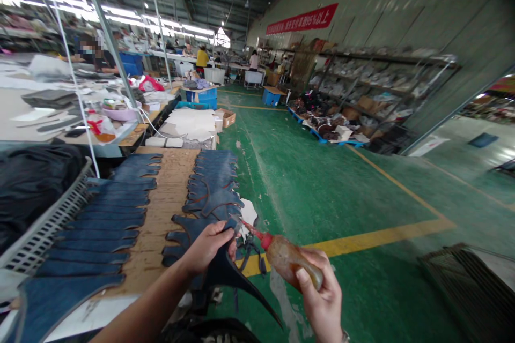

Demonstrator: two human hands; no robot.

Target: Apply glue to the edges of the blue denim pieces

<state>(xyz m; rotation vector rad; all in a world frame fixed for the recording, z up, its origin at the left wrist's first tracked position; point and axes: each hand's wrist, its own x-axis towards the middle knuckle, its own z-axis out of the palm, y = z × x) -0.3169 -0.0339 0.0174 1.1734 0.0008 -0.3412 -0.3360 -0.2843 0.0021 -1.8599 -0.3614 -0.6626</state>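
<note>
My left hand [209,246] is closed on a dark blue cut shoe piece [233,273] with a long pointed tip, held in the air off the table's right edge. My right hand [319,292] grips a squeeze glue bottle [287,260] with a red nozzle. The nozzle tip rests at the upper edge of the held piece, beside my left thumb. Behind my hands, two rows of the same blue pieces [211,182] lie overlapped on the wooden table [169,187].
A second row of blue pieces [108,214] lines the table's left side, next to a grey mesh tray [48,214] with dark fabric. Green floor with yellow lines lies to the right. Shelves, boxes and other workers are far back.
</note>
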